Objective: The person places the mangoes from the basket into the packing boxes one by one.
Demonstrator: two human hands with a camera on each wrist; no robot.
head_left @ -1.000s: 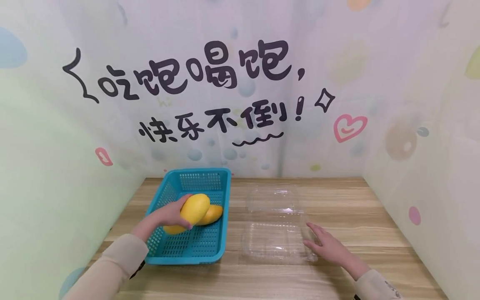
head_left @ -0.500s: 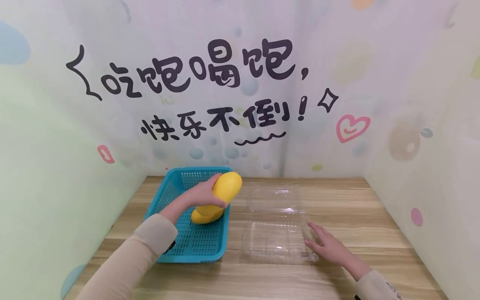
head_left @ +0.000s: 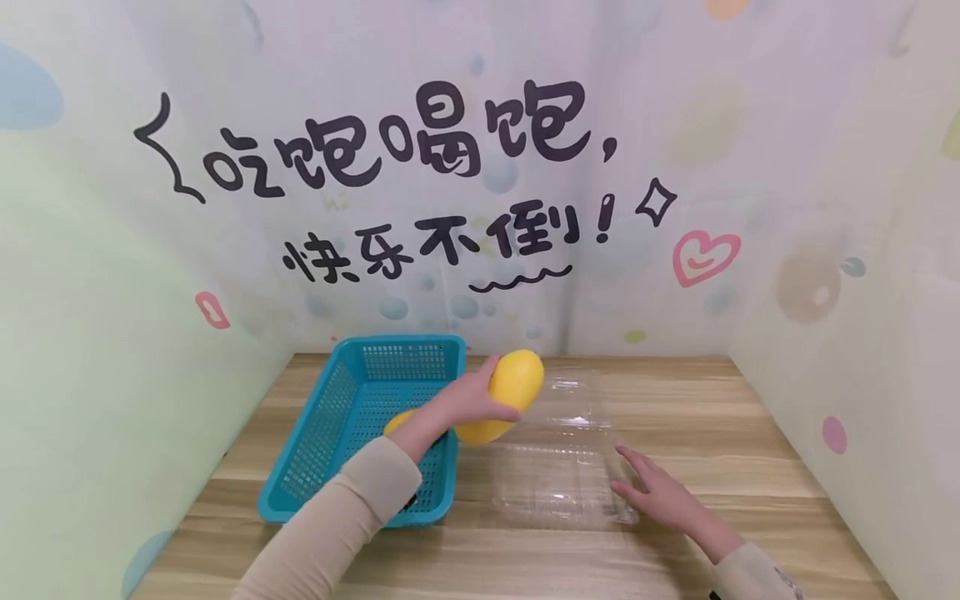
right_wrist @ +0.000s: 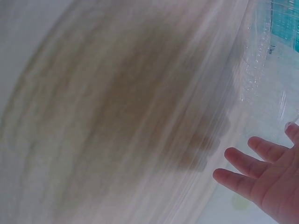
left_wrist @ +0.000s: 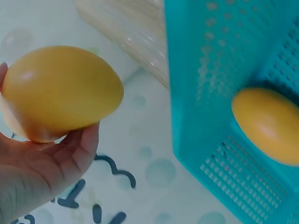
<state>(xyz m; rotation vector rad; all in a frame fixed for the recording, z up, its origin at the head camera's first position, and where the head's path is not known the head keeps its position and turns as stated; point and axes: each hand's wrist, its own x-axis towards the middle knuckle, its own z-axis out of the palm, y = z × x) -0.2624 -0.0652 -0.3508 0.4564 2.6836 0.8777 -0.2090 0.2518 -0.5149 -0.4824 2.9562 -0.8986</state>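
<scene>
My left hand grips a large yellow mango, held up past the right rim of the blue basket. In the left wrist view that mango sits between thumb and curled fingers. A second mango lies inside the basket, half hidden by my wrist in the head view. An opened clear plastic box lies to the right of the basket, its lid half at the back, partly behind the held mango. My right hand is at the box's right edge, fingers extended and holding nothing.
Everything stands on a wood-grain table. A pale wall with black lettering rises at its back edge, and side walls flank it left and right.
My left hand has carried the mango up and right, out of the basket and toward the clear box. The second mango stays in the basket. My right hand keeps its place.
</scene>
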